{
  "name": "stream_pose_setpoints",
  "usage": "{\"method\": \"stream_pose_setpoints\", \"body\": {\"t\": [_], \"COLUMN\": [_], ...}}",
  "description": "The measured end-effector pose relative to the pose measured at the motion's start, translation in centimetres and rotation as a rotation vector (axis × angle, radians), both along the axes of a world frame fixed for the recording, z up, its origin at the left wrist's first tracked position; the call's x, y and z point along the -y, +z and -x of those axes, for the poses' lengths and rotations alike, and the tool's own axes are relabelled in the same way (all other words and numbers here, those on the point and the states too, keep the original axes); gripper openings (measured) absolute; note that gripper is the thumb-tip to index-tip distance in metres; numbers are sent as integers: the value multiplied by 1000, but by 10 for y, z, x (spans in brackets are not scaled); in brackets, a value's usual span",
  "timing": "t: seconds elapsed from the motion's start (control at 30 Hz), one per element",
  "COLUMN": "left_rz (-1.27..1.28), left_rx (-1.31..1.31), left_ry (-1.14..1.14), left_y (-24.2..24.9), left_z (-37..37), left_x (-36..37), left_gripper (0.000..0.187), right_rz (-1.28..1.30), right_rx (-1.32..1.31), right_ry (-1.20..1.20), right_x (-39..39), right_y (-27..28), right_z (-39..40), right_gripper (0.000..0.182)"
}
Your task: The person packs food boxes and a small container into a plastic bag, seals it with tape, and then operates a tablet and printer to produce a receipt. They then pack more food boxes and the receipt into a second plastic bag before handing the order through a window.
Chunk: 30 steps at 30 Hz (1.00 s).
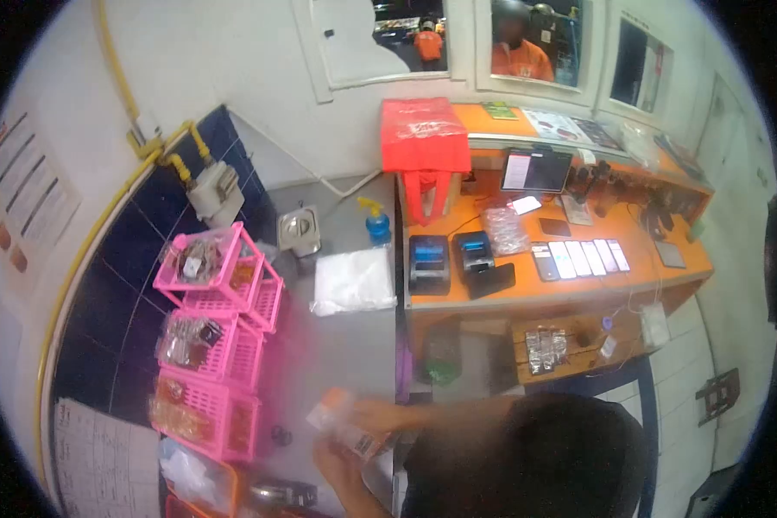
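Illegibly printed packet [360,441], white-lettered red bag [425,142]

The near packet [335,403] is orange and white, the baskets [245,356] at left bright pink, the tiles [129,298] behind them navy with paler lines, the left table [337,345] grey, the far bottle [377,230] blue under a yellow pump [370,206], the far bag [426,135] red with white print, and the right table [596,226] orange.
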State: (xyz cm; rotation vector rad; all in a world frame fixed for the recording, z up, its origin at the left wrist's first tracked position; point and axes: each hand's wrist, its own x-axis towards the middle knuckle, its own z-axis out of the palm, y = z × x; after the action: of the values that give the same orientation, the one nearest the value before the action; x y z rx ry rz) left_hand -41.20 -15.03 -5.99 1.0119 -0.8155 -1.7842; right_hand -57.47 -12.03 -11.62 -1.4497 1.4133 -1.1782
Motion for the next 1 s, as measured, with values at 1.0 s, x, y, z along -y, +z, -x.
{"method": "stream_pose_setpoints", "body": {"t": [1.0], "left_rz": [9], "left_rx": [429], "left_ry": [99], "left_y": [2], "left_z": [141], "left_x": [-119], "left_gripper": [13], "right_rz": [666], "right_rx": [-967], "right_ry": [-1539], "right_x": [-179], "right_y": [335], "right_z": [821], "right_gripper": [33]}}
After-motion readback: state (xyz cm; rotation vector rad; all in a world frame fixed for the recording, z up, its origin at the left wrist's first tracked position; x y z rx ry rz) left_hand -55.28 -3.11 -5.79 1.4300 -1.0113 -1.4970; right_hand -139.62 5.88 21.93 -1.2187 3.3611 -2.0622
